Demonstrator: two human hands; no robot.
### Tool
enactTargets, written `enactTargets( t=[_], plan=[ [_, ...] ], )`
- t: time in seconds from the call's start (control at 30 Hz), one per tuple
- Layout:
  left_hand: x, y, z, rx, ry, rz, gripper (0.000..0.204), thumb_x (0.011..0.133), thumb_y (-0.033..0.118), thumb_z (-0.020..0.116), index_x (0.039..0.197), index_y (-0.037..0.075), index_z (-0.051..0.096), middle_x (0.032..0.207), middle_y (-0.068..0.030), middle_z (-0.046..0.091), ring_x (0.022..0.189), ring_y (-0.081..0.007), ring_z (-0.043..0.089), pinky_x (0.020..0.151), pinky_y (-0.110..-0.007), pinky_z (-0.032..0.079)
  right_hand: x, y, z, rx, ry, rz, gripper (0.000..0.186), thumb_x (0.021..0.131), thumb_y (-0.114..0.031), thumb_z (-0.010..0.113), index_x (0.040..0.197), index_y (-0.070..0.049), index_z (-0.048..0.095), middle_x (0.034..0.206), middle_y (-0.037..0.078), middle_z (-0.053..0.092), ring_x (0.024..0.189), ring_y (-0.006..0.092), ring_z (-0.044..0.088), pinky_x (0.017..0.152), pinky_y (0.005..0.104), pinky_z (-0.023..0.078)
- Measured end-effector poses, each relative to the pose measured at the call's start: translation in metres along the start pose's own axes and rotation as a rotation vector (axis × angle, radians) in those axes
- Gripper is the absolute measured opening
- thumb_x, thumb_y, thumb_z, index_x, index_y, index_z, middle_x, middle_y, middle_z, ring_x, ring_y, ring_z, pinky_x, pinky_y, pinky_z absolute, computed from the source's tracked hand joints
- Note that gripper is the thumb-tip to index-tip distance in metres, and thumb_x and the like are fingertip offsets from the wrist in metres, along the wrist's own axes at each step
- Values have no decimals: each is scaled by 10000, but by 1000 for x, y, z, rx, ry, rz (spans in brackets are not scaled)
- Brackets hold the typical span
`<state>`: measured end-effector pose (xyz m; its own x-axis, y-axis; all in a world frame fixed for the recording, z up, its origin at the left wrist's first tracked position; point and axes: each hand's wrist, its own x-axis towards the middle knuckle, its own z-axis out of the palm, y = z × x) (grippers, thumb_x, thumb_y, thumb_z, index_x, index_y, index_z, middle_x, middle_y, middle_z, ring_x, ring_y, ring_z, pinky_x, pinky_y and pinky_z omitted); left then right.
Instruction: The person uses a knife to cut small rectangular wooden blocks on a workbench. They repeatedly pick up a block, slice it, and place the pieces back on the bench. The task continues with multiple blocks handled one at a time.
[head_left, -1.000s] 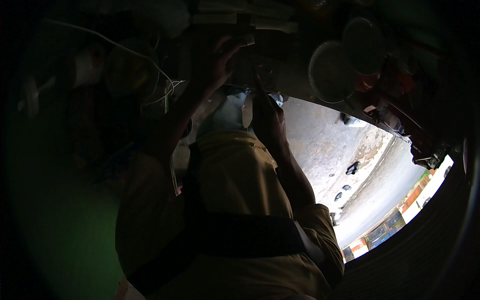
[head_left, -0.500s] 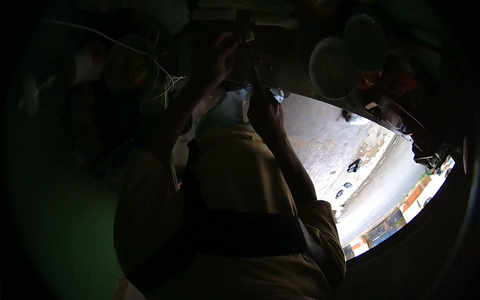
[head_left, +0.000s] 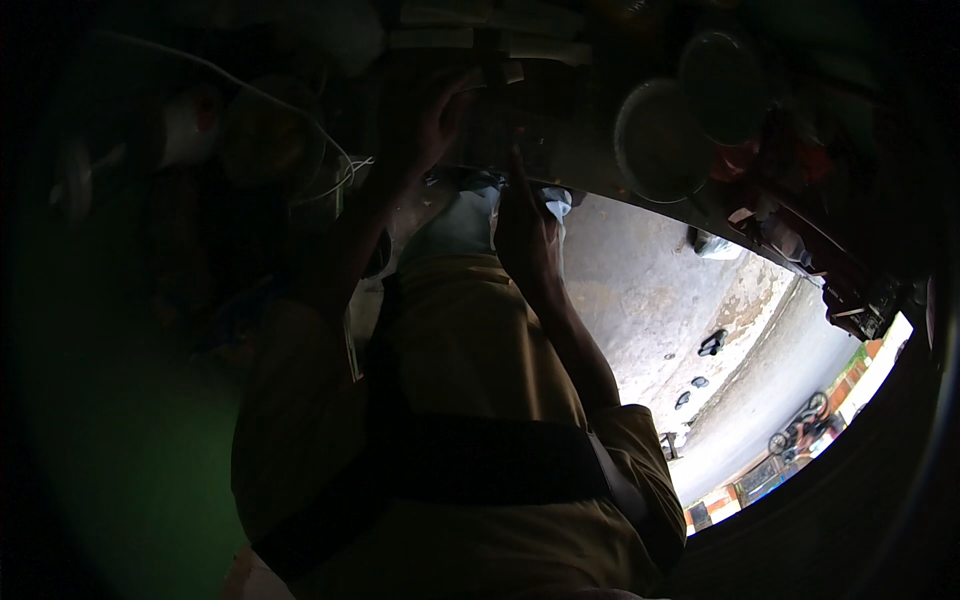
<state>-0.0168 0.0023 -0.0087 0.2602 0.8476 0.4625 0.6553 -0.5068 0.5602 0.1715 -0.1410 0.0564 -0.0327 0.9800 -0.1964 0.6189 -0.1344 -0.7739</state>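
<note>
In the dim upper middle, my left hand (head_left: 438,118) reaches over a dark worktop (head_left: 575,120). Its fingers are closed, and a small pale flat piece (head_left: 513,72) shows at their tips. My right hand (head_left: 530,222) is lower and to the right, at the worktop's near edge. Its fingers are curled, with one long narrow shape pointing up from them. Shadow hides whether that is a finger or a slim tool. Pale strips (head_left: 430,38) lie just beyond my left hand.
Two round bowl-like containers (head_left: 662,140) stand to the right, near red items (head_left: 735,158). A thin white cable (head_left: 250,88) and a white cylindrical container (head_left: 185,130) are at the left. Below right lies a lit concrete floor (head_left: 630,260) with dark sandals (head_left: 712,343). A motorcycle (head_left: 800,425) stands farther out.
The pale piece has shifted slightly right and is tilted differently. My left hand has moved a little left and down. A motorcycle has come into view outside.
</note>
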Motion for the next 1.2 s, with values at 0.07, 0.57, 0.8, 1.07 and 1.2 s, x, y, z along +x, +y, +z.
enactTargets(
  t=[0.07, 0.57, 0.8, 1.07, 1.2],
  plan=[
    [-2, 4, -5, 25, -10, -9, 380, 926, 105, 783, 1300, 127, 718, 1218, -123, 729, 1035, -328, 726, 905, -431, 583, -4, -2, -1, -27, -45, -21, 803, 990, 4, 553, 1699, -251, 276, 976, 251, 687, 710, 372, 696, 601, 501, 576],
    [-5, 5, -11, 183, -52, -35, 388, 926, 67, 742, 1297, 176, 761, 1258, -95, 727, 1114, -301, 708, 969, -411, 561, 1, -12, 14, -22, -53, -54, 860, 960, 39, 536, 1715, -233, 224, 934, 242, 667, 681, 354, 675, 591, 491, 575],
    [-10, 2, -10, 140, -106, -79, 479, 902, 25, 735, 1357, 174, 724, 1305, -116, 703, 1151, -308, 698, 1007, -411, 562, 1, -17, 16, -24, -37, -64, 861, 963, 12, 554, 1716, -229, 212, 954, 251, 667, 677, 377, 678, 625, 516, 585],
    [-13, 3, -11, 139, -142, -90, 571, 886, -18, 709, 1427, 163, 683, 1368, -140, 666, 1200, -330, 676, 1021, -413, 565, 5, -17, 20, -40, -76, -26, 843, 949, 46, 550, 1704, -179, 247, 1027, 295, 693, 666, 400, 695, 602, 514, 588],
    [-12, 4, -12, 106, -173, -114, 604, 879, -53, 688, 1448, 148, 667, 1397, -147, 646, 1217, -324, 669, 1012, -397, 571, 7, -3, 29, -3, 4, -126, 826, 942, 69, 538, 1693, -146, 269, 1080, 307, 712, 691, 409, 714, 612, 518, 597]
  ],
)
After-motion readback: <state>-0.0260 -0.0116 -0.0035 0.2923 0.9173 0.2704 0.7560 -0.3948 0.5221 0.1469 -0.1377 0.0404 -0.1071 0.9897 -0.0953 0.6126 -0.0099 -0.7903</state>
